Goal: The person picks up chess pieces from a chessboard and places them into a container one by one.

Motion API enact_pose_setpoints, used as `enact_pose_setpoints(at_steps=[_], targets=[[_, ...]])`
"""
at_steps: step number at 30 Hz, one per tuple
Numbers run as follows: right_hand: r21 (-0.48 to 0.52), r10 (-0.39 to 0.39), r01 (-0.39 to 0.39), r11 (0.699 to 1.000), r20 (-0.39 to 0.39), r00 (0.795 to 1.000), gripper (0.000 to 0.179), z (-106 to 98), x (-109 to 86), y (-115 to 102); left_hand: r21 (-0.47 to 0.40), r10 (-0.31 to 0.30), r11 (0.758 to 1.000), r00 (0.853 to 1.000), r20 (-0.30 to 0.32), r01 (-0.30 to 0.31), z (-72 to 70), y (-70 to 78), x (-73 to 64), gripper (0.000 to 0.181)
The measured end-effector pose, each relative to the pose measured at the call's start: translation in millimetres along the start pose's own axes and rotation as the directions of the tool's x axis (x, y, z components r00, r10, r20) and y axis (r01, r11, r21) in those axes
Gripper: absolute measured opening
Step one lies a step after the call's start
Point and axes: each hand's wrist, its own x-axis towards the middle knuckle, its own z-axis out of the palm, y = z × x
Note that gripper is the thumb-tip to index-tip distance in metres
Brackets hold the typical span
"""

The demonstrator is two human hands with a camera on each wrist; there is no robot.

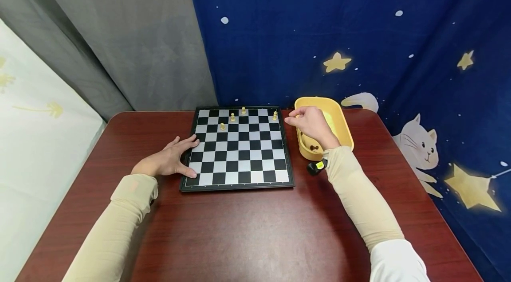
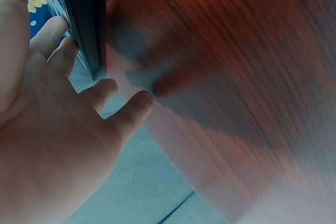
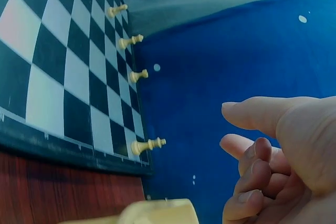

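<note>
A black-and-white chessboard (image 1: 238,153) lies on the table. My left hand (image 1: 169,159) rests at its left edge, fingers spread and thumb on the near left corner area. Several cream chess pieces stand on the far rows: a pawn (image 1: 222,126), two more pieces (image 1: 233,117) (image 1: 243,110), and a taller piece (image 1: 275,115) near the far right corner. Between the board and the yellow tray (image 1: 348,136), my right hand (image 1: 313,124) hovers over the tray's left rim. Its thumb and index finger stand apart with nothing between them in the right wrist view.
Inside the tray lies a dark brown chess piece (image 1: 314,147); the right forearm covers part of the tray. A small black object with a yellow label (image 1: 316,166) is by the right wrist. Blue and grey curtains (image 1: 279,33) hang behind the brown table (image 1: 247,229).
</note>
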Motion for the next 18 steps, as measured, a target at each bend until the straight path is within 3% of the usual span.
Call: enact_pose_setpoints(at_steps=[13,18], targets=[[0.056,-0.049,0.051,0.997,-0.041,0.998,0.04,24.9,5.7,-21.4,-0.011,-0.017,1.0,1.0,0.007,0.017,-0.3,0.2,0.0,0.116],[0.077,-0.032,0.036,0.996,-0.051,0.998,0.04,34.9,7.7,-28.6,-0.014,-0.018,1.0,1.0,0.007,0.018,0.0,-0.1,0.6,0.116]])
